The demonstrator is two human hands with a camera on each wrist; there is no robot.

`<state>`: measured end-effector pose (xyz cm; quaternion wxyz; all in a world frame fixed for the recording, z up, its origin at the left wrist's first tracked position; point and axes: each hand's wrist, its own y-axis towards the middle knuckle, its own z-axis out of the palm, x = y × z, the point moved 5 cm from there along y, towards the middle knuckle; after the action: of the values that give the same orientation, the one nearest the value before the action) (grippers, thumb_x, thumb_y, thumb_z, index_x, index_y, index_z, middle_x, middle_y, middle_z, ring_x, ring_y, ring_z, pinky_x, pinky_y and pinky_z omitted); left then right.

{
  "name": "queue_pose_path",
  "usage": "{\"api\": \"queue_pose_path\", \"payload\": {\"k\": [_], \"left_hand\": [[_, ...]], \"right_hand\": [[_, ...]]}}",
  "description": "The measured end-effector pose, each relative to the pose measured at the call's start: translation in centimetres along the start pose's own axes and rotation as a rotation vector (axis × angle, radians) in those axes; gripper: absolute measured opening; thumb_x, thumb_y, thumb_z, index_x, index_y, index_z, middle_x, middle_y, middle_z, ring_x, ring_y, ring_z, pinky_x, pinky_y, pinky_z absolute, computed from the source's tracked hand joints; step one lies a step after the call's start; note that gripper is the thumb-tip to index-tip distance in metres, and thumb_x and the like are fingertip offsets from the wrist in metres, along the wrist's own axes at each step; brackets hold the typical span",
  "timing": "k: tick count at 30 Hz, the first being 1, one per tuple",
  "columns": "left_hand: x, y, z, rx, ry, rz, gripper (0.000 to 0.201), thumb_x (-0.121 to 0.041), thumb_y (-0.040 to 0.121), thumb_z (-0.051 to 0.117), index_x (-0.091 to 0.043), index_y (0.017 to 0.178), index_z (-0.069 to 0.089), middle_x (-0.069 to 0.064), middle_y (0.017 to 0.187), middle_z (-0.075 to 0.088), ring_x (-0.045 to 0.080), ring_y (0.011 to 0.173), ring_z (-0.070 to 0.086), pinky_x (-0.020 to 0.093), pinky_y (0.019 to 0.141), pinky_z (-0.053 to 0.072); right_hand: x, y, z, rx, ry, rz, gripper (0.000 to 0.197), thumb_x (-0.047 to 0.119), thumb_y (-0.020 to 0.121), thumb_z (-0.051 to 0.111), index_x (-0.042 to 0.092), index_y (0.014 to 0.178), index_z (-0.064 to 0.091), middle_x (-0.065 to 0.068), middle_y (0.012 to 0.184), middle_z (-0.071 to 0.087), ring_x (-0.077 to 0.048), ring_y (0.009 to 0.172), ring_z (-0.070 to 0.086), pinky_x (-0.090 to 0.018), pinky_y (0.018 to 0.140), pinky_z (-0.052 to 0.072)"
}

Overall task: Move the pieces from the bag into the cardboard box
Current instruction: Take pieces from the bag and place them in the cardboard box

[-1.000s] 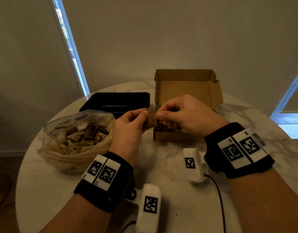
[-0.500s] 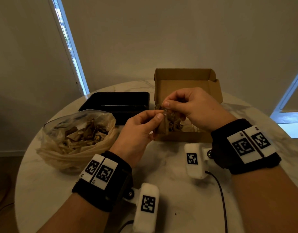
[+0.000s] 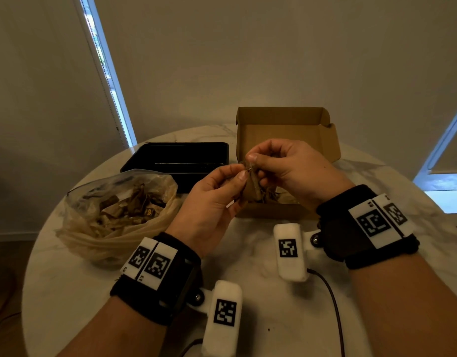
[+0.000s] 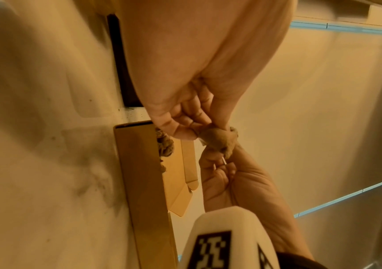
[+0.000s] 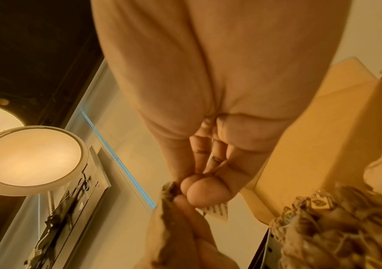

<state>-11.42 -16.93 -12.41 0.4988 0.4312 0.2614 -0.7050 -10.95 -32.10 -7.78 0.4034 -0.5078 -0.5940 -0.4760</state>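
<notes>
A small brown burlap pouch (image 3: 253,188) hangs just above the near left corner of the open cardboard box (image 3: 273,211). My left hand (image 3: 238,173) pinches its gathered top from the left, and my right hand (image 3: 253,161) pinches the same spot from the right. In the left wrist view the pouch (image 4: 217,139) sits between both hands' fingertips. The right wrist view shows a small paper tag (image 5: 217,209) under my thumb and several brown pieces (image 5: 335,227) lying in the box. The clear plastic bag (image 3: 114,210) with several more pieces lies open at the left.
A black tray (image 3: 178,155) stands behind the bag, left of the box. The box lid (image 3: 286,124) stands upright at the back. Everything rests on a round white marble table (image 3: 248,253); a dark cable (image 3: 333,300) runs along its near side.
Both hands have lifted the pouch a little higher over the box's near left corner. The right hand's fingers moved up to the pouch's top.
</notes>
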Motion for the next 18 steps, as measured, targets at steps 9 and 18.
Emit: {"api": "queue_pose_path", "payload": {"k": [9,18], "left_hand": [[-0.9,0.3,-1.5,-0.161,-0.062,0.156,0.015,-0.004,0.093,0.064,-0.008,0.107,0.067,0.008,0.100,0.074,0.015,0.088,0.073,0.025,0.077,0.061],[-1.1,0.1,-1.2,-0.146,0.052,0.204,0.013,-0.007,0.093,0.065,-0.003,0.105,0.069,0.006,0.093,0.075,0.016,0.088,0.073,0.023,0.076,0.058]], "right_hand": [[0.6,-0.3,1.5,-0.006,-0.069,-0.022,0.012,0.017,0.095,0.069,0.016,0.101,0.079,-0.003,0.097,0.079,-0.023,0.098,0.075,-0.041,0.095,0.059],[2.0,-1.5,1.5,0.063,-0.317,-0.030,0.010,0.029,0.087,0.077,0.026,0.097,0.078,0.007,0.093,0.077,-0.010,0.094,0.072,-0.039,0.094,0.058]]}}
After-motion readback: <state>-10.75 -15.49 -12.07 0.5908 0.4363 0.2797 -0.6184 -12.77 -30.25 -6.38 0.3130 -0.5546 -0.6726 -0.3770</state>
